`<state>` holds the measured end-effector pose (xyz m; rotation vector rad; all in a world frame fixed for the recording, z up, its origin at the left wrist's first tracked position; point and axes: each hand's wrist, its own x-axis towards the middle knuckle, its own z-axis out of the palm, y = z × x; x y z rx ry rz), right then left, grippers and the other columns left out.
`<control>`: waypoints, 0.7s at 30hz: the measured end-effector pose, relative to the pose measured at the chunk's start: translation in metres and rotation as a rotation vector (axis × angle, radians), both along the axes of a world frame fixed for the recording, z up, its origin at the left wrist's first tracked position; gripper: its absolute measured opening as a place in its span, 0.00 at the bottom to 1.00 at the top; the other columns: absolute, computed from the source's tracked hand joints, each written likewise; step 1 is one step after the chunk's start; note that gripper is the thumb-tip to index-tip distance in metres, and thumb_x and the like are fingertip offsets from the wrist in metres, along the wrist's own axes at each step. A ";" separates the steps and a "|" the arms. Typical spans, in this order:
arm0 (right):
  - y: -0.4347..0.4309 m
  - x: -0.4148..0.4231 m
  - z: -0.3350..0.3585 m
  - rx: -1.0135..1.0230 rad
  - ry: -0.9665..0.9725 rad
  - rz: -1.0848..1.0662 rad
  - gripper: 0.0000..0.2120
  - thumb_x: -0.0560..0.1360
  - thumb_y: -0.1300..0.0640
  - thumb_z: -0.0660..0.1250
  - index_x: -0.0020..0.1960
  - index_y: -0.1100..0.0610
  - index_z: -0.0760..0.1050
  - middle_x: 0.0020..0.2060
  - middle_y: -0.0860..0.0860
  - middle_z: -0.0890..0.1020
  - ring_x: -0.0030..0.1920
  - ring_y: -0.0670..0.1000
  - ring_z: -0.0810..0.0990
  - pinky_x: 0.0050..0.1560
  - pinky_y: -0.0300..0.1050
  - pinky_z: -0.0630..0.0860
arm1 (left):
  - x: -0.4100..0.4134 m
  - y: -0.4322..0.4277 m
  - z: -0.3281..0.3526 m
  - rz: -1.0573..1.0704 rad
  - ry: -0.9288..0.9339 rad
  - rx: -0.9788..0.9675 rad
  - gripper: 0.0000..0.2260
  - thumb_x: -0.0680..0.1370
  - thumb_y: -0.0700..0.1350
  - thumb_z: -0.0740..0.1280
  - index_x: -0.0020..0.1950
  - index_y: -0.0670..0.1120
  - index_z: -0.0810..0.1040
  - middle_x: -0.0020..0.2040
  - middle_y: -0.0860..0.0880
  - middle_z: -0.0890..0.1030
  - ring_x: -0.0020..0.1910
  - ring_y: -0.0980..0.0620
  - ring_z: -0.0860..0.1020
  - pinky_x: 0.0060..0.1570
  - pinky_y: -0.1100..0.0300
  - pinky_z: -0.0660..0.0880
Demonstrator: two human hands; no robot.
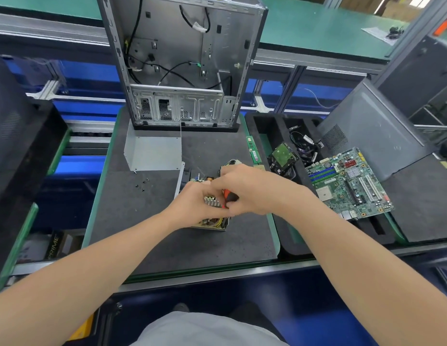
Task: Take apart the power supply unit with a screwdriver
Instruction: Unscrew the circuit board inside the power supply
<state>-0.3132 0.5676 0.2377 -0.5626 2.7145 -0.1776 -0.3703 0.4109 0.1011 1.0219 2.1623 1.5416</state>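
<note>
Working on the guts now: the power supply unit (210, 202) sits mid-way across the grey foam mat (142, 226), lid already off, with its heatsink and coils exposed. The bent grey cover (152, 153) lies just behind it, and a few loose screws (142, 184) sit on the mat to the left. My guess is this is the step of undoing the screws that hold the circuit board in the tray.

The right hand (250, 189) is wrapped round the red-and-black screwdriver (230, 196), tip pointed down into the unit. The left hand (192, 203) is on top of the unit with fingers bent in toward the tool. Can't tell whether it's pinching something or just steadying.

Next bit probably needs the tip seated square in the screw head and the unit held firm so it doesn't skate on the foam.

Readable text: only "PRIME" on a dark box (54, 245) down at lower left. The motherboard (349, 186) markings on the right are too small to read.
</note>
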 end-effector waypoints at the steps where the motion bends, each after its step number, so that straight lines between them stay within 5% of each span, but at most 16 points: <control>1: 0.001 -0.002 0.000 -0.004 -0.007 0.055 0.06 0.73 0.59 0.74 0.44 0.53 0.78 0.45 0.49 0.75 0.47 0.51 0.76 0.46 0.47 0.74 | 0.000 0.000 0.001 -0.001 0.001 0.002 0.07 0.70 0.52 0.80 0.36 0.62 0.84 0.42 0.62 0.84 0.43 0.62 0.81 0.48 0.74 0.71; 6: 0.000 -0.006 0.003 -0.023 -0.064 0.134 0.10 0.71 0.66 0.70 0.47 0.54 0.78 0.43 0.45 0.71 0.48 0.49 0.71 0.43 0.43 0.65 | 0.002 -0.001 0.002 -0.014 -0.007 -0.050 0.08 0.69 0.55 0.80 0.35 0.65 0.83 0.39 0.63 0.85 0.41 0.64 0.82 0.43 0.74 0.72; 8: -0.005 -0.001 0.002 0.014 0.029 0.055 0.07 0.75 0.56 0.70 0.48 0.51 0.72 0.43 0.47 0.71 0.46 0.52 0.74 0.42 0.47 0.69 | 0.003 0.000 0.002 0.010 0.008 -0.037 0.07 0.68 0.57 0.78 0.36 0.68 0.82 0.38 0.65 0.84 0.40 0.66 0.81 0.42 0.75 0.71; 11: -0.018 0.006 -0.003 0.262 0.269 -0.207 0.18 0.80 0.37 0.60 0.49 0.52 0.65 0.37 0.49 0.68 0.39 0.57 0.72 0.37 0.48 0.66 | 0.003 0.002 0.005 -0.005 0.004 0.004 0.06 0.69 0.55 0.78 0.39 0.66 0.85 0.41 0.63 0.84 0.42 0.65 0.81 0.44 0.71 0.72; 13: -0.026 0.006 -0.005 0.358 0.278 -0.320 0.22 0.83 0.34 0.54 0.51 0.54 0.67 0.37 0.51 0.68 0.39 0.57 0.69 0.38 0.48 0.65 | 0.004 0.002 0.006 -0.018 0.033 0.028 0.11 0.70 0.52 0.81 0.44 0.69 0.85 0.46 0.64 0.86 0.46 0.62 0.83 0.48 0.72 0.73; 17: -0.021 0.001 -0.004 0.253 0.136 -0.305 0.15 0.83 0.45 0.63 0.59 0.56 0.72 0.44 0.53 0.72 0.44 0.59 0.76 0.39 0.48 0.69 | 0.001 0.000 0.004 0.006 -0.006 -0.019 0.10 0.70 0.56 0.82 0.47 0.67 0.86 0.46 0.62 0.86 0.47 0.59 0.83 0.50 0.71 0.73; 21: -0.013 -0.001 0.002 0.118 0.032 -0.162 0.09 0.77 0.58 0.70 0.52 0.50 0.72 0.47 0.51 0.74 0.46 0.57 0.78 0.37 0.49 0.75 | 0.001 -0.001 0.004 0.033 -0.013 -0.024 0.07 0.71 0.54 0.81 0.41 0.65 0.85 0.42 0.64 0.86 0.44 0.65 0.82 0.47 0.74 0.71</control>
